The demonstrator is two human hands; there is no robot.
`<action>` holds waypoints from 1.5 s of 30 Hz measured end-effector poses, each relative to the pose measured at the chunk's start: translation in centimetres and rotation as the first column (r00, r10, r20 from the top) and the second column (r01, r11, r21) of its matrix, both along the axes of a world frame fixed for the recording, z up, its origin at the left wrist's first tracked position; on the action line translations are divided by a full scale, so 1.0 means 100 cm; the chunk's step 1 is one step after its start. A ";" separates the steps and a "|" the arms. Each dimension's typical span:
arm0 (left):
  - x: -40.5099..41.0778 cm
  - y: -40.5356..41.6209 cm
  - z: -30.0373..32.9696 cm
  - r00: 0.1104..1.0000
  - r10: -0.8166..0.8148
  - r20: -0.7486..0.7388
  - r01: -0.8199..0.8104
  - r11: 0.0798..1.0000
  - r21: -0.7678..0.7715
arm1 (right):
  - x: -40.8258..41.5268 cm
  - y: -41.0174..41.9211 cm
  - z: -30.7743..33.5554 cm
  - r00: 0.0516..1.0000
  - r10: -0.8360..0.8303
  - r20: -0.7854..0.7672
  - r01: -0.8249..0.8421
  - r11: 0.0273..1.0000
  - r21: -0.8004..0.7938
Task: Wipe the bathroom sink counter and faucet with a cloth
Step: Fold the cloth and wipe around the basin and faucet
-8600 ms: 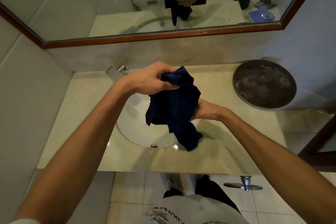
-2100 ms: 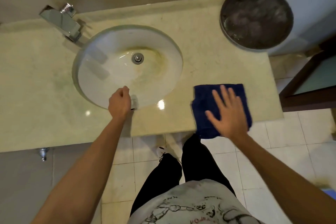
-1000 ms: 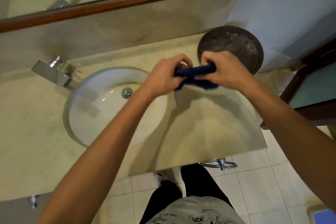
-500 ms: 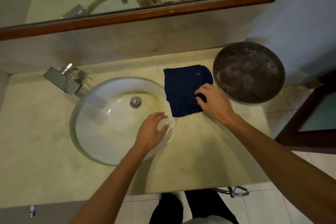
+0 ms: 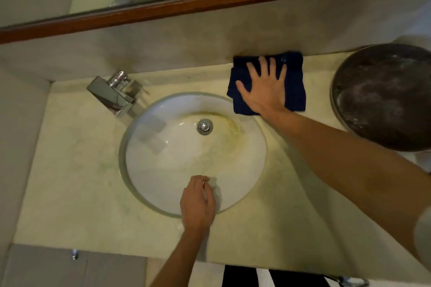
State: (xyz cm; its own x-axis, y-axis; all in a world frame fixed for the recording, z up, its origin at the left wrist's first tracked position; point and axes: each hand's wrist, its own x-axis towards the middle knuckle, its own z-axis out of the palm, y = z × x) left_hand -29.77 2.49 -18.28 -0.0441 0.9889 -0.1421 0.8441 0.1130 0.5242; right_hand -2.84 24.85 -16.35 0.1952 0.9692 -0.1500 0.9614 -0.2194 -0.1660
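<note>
**Wiping the back strip of the bench**

We are pressing our right hand (image 5: 264, 89), fingers spread flat, on the folded blue cloth (image 5: 294, 81), which is lying under the palm against the back wall, beside the basin (image 5: 163, 184). Our left hand (image 5: 197, 205), loosely curled and holding nothing, is resting at the basin's near rim. We are judging that even pressure and overlapping strokes matter; the faucet (image 5: 112, 95), far left of the cloth, is awaiting its turn.

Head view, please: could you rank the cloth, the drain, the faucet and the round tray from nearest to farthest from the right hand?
1. Cloth: under the right hand, whose flat fingers press it at the counter's back edge.
2. Drain: in the basin, left of the hand and nearer the person.
3. Round tray and faucet: tray to the right, faucet far left; too close to call.
</note>
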 end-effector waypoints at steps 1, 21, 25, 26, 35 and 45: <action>0.000 0.001 -0.001 1.000 0.004 -0.008 -0.004 1.000 0.003 | 0.001 0.000 -0.002 1.000 0.003 -0.004 -0.003 1.000 0.011; -0.003 0.002 0.001 0.999 -0.036 0.000 0.036 0.997 -0.070 | 0.089 -0.316 0.005 0.996 -0.029 0.087 0.032 0.999 -0.037; -0.003 0.002 0.003 0.999 -0.046 0.018 0.047 0.996 -0.075 | 0.142 -0.359 0.011 0.960 -0.261 0.100 0.266 0.963 -0.044; -0.004 0.003 0.002 0.999 -0.049 0.019 0.050 0.996 -0.079 | 0.141 -0.373 0.013 0.946 -0.313 0.089 0.318 0.947 -0.047; -0.003 0.004 0.000 0.998 0.017 0.060 -0.010 0.993 -0.120 | -0.031 -0.374 -0.002 0.978 -0.177 0.112 0.179 0.984 -0.006; -0.027 0.028 0.000 0.828 0.242 0.506 -0.090 0.948 -0.306 | -0.074 -0.315 -0.008 0.986 -0.136 0.098 0.135 0.991 0.015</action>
State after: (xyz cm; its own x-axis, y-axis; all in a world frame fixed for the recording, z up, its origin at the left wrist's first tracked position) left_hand -32.47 5.28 -18.30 -0.0464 0.8972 -0.4392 0.3983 0.4198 0.8156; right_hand -10.25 -6.70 -17.14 0.3379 0.9341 -0.1157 0.9348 -0.3474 -0.0746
